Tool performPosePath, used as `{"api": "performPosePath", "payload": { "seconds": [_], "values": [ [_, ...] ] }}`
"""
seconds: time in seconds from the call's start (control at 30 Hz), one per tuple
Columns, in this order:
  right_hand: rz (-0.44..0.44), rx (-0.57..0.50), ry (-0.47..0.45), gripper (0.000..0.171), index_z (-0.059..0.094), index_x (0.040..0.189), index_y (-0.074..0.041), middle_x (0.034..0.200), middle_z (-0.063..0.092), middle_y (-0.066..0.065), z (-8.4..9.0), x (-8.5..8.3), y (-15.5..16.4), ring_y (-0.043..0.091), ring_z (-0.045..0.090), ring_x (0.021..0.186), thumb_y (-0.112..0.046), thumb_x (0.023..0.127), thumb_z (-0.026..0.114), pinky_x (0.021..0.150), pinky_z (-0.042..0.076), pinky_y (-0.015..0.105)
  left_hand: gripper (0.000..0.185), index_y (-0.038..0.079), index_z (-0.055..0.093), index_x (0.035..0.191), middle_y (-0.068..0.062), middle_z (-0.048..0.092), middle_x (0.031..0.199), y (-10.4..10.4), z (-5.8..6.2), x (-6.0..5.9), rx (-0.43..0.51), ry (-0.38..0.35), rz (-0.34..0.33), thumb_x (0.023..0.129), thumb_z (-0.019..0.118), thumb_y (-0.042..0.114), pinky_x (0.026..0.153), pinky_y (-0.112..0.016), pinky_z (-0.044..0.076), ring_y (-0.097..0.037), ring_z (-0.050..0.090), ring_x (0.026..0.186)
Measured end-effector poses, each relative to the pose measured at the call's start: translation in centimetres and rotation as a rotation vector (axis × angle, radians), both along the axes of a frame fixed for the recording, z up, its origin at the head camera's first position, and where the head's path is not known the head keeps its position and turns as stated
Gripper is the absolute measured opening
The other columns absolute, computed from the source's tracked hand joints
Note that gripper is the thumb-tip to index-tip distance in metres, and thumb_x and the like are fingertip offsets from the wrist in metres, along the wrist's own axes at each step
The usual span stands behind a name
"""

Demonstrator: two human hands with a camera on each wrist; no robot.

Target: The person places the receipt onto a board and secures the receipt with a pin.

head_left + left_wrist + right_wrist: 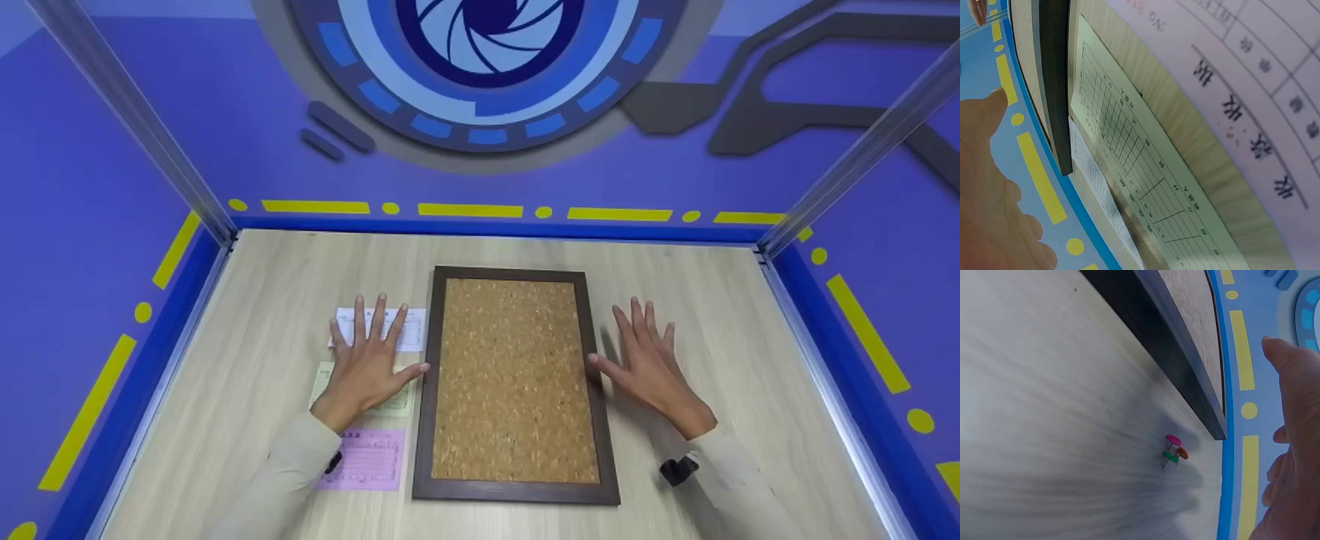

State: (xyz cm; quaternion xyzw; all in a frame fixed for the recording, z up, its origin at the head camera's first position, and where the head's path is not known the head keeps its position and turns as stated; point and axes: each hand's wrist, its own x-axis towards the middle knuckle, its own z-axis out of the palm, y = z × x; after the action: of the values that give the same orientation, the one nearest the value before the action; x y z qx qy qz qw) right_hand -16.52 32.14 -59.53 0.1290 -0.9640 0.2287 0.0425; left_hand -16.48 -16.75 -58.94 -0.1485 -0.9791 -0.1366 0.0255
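A corkboard [517,375] with a dark brown frame lies upright-wise on the table between both hands. My left hand [367,367] hovers left of it with fingers spread, over a white slip [409,334] and a pale green slip [394,406]; its thumb tip is right at the frame. Below that hand is a purple printed slip [379,461]. To the right, my right hand [651,367] has its fingers extended and its thumb by the frame's right edge. Under it, in the right wrist view, are pink [1174,439], green [1171,457] and orange [1183,453] thumbtacks, hidden in the head view.
The light wood table [277,270] is bounded by blue-purple printed panels [600,180] at the back and both sides. Metal posts [150,127] stand at the back corners. Black wrist straps show at both sleeves.
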Motion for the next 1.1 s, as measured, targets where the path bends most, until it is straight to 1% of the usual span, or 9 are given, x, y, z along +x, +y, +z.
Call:
{"api": "performPosePath", "payload": {
  "seconds": [0.1, 0.2, 0.37, 0.57, 0.7, 0.8, 0.9, 1.1],
  "values": [
    [0.003, -0.017, -0.02, 0.103, 0.028, 0.174, -0.004, 0.18, 0.009, 0.031, -0.2, 0.0, -0.3, 0.053, 0.0, 0.167, -0.058, 0.1, 0.074, 0.124, -0.002, 0.082, 0.109, 0.015, 0.026, 0.176, -0.025, 0.01, 0.182, 0.0, -0.1, 0.0, -0.003, 0.013, -0.006, 0.095, 0.066, 0.076, 0.117, -0.091, 0.002, -0.059, -0.001, 0.165],
    [0.007, -0.041, -0.026, 0.102, 0.029, 0.173, -0.003, 0.181, 0.008, 0.03, -0.4, 0.1, -0.6, 0.053, -0.001, 0.167, -0.057, 0.1, 0.074, 0.127, -0.003, 0.078, 0.109, 0.016, 0.024, 0.177, -0.024, 0.008, 0.183, 0.0, -0.1, 0.0, -0.007, 0.005, -0.008, 0.096, 0.065, 0.077, 0.119, -0.089, 0.004, -0.058, -0.002, 0.166],
    [0.027, -0.087, 0.007, 0.098, 0.032, 0.172, -0.002, 0.181, 0.009, 0.03, -0.8, 0.4, -1.1, 0.053, 0.001, 0.167, -0.052, 0.101, 0.076, 0.13, 0.001, 0.074, 0.11, 0.014, 0.022, 0.177, -0.023, 0.005, 0.184, -0.1, 0.0, 0.2, 0.006, -0.015, -0.01, 0.097, 0.064, 0.077, 0.122, -0.086, 0.006, -0.055, -0.005, 0.166],
    [0.06, -0.137, 0.053, 0.093, 0.035, 0.17, 0.002, 0.179, 0.013, 0.034, -1.6, 1.0, -1.8, 0.056, 0.005, 0.166, -0.04, 0.1, 0.08, 0.129, 0.008, 0.074, 0.111, 0.012, 0.023, 0.177, -0.023, 0.003, 0.184, -0.2, 0.0, 0.5, 0.018, -0.032, -0.022, 0.097, 0.066, 0.076, 0.122, -0.086, 0.004, -0.054, -0.007, 0.166],
    [0.063, -0.152, 0.066, 0.09, 0.037, 0.168, 0.003, 0.178, 0.017, 0.033, -2.1, 1.4, -2.3, 0.055, 0.01, 0.166, -0.038, 0.1, 0.08, 0.129, 0.015, 0.074, 0.11, 0.012, 0.024, 0.176, -0.023, 0.004, 0.183, -0.1, 0.0, 0.5, 0.016, -0.024, -0.023, 0.097, 0.066, 0.075, 0.122, -0.086, 0.004, -0.054, -0.006, 0.166],
    [0.068, -0.179, 0.094, 0.087, 0.04, 0.166, 0.004, 0.178, 0.021, 0.032, -2.4, 1.7, -2.6, 0.054, 0.015, 0.165, -0.036, 0.101, 0.08, 0.127, 0.022, 0.074, 0.109, 0.012, 0.025, 0.176, -0.023, 0.005, 0.183, 0.0, -0.1, 0.5, 0.011, -0.019, -0.019, 0.097, 0.065, 0.075, 0.122, -0.086, 0.005, -0.055, -0.005, 0.167],
    [0.074, -0.207, 0.117, 0.084, 0.042, 0.165, 0.005, 0.177, 0.025, 0.032, -2.8, 1.9, -2.9, 0.052, 0.02, 0.165, -0.033, 0.101, 0.081, 0.126, 0.026, 0.073, 0.109, 0.013, 0.026, 0.176, -0.023, 0.007, 0.183, 0.3, -0.2, 0.5, 0.01, -0.015, -0.015, 0.096, 0.065, 0.076, 0.123, -0.085, 0.006, -0.054, -0.002, 0.167],
    [0.076, -0.22, 0.083, 0.079, 0.044, 0.165, 0.002, 0.176, 0.031, 0.028, -3.2, 2.2, -3.2, 0.046, 0.025, 0.165, -0.034, 0.104, 0.079, 0.125, 0.031, 0.069, 0.108, 0.013, 0.027, 0.176, -0.024, 0.01, 0.183, 0.6, -0.5, 0.6, 0.011, 0.009, -0.019, 0.096, 0.063, 0.077, 0.122, -0.085, 0.009, -0.056, 0.002, 0.166]
  ]
}}
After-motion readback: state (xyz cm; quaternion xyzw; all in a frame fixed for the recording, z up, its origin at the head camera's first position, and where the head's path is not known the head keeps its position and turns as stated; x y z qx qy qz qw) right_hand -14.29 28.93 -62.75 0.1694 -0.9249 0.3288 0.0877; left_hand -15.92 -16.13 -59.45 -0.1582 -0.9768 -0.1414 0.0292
